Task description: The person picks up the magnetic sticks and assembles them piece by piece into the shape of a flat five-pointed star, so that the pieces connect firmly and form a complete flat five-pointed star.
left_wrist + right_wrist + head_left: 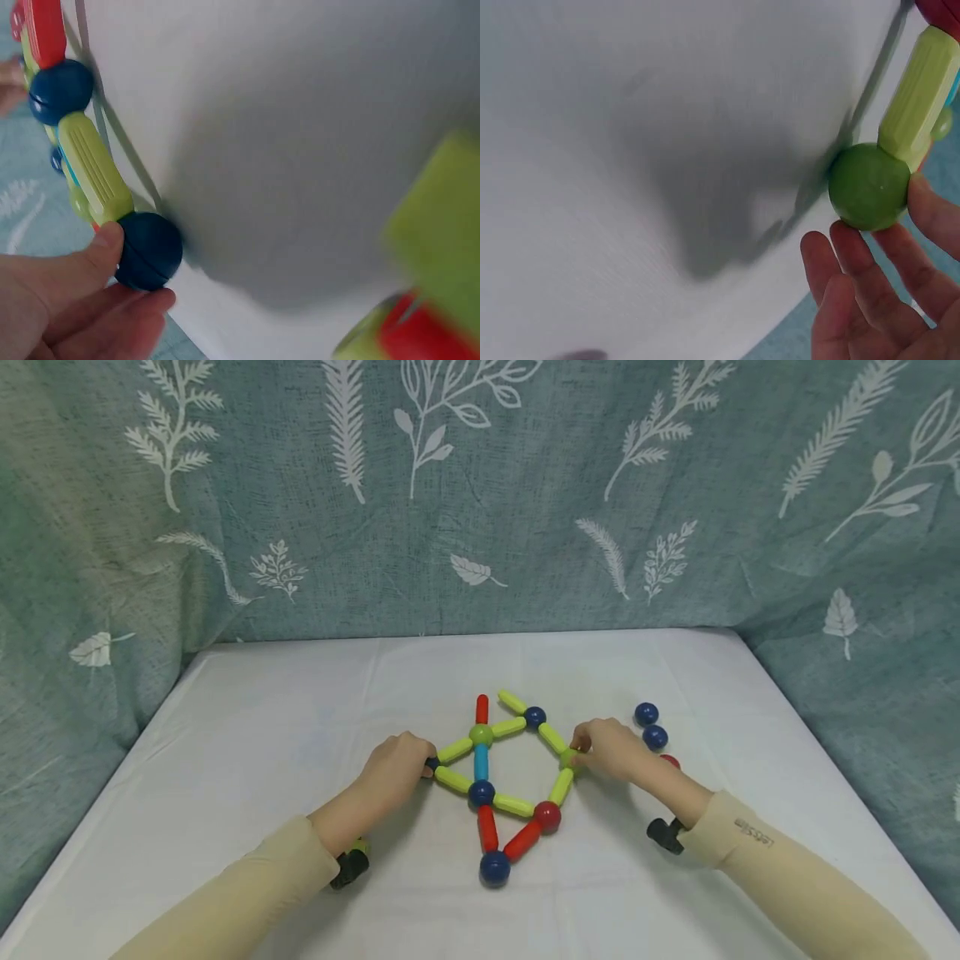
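A flat frame of coloured rods and balls lies in the middle of the white table; a light blue rod (481,763) crosses it. At its left corner my left hand (397,764) pinches a dark blue ball (154,251) between thumb and fingers. My right hand (611,749) holds a green ball (868,187) at the right corner, thumb on one side and fingertips on the other. Yellow-green rods (513,806) join these corners to a red ball (547,817) and other balls. Nearest me, two red rods (522,841) meet at a dark blue ball (494,868).
Two loose dark blue balls (655,737) lie beyond my right forearm, which partly hides a red ball (671,762). Blurred yellow-green and red pieces (442,225) show close to the left wrist camera. A patterned green curtain (480,527) hangs behind the table.
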A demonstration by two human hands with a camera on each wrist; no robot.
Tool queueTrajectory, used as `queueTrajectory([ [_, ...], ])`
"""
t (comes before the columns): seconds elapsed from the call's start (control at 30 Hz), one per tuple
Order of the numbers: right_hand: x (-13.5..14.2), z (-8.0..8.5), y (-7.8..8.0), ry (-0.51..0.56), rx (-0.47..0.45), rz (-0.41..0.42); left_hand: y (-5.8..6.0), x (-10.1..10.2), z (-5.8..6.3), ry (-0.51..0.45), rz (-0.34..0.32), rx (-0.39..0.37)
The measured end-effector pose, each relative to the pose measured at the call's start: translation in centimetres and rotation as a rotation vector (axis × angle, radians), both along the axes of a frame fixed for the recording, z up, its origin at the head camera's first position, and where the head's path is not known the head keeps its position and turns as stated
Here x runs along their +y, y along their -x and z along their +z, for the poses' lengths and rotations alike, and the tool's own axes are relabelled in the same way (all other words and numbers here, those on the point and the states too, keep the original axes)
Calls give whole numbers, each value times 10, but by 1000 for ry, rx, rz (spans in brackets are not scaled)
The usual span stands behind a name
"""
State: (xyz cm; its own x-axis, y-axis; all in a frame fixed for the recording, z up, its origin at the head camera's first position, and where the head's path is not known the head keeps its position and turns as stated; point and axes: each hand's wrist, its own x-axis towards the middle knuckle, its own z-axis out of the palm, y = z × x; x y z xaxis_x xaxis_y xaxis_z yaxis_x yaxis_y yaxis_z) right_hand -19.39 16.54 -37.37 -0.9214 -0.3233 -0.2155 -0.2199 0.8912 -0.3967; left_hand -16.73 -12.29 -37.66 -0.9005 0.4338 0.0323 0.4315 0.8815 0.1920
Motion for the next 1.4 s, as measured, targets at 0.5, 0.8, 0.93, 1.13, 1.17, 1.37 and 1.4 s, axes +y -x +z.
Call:
queueTrajectory([
  [0.5, 2, 0, -31, 59, -28, 13, 40, -4, 2, 45, -95, -72],
  [0.8, 13, -2, -28, 147, -64, 54, 38, -7, 1, 28, -92, -73],
  [0.93, 33, 1, -17, 298, -66, 98, 38, -7, -2, 23, -73, -94],
  [1.13, 77, 10, 9, 513, -19, -17, 38, -6, -3, 15, -62, -103],
  [1.17, 83, 11, 14, 526, -8, -50, 38, -6, -2, 17, -66, -97],
  [1.37, 114, 2, 36, 550, -27, -184, 38, -7, -1, 17, -71, -88],
  [1.4, 117, -1, 38, 549, -41, -203, 38, -6, 0, 15, -73, -87],
])
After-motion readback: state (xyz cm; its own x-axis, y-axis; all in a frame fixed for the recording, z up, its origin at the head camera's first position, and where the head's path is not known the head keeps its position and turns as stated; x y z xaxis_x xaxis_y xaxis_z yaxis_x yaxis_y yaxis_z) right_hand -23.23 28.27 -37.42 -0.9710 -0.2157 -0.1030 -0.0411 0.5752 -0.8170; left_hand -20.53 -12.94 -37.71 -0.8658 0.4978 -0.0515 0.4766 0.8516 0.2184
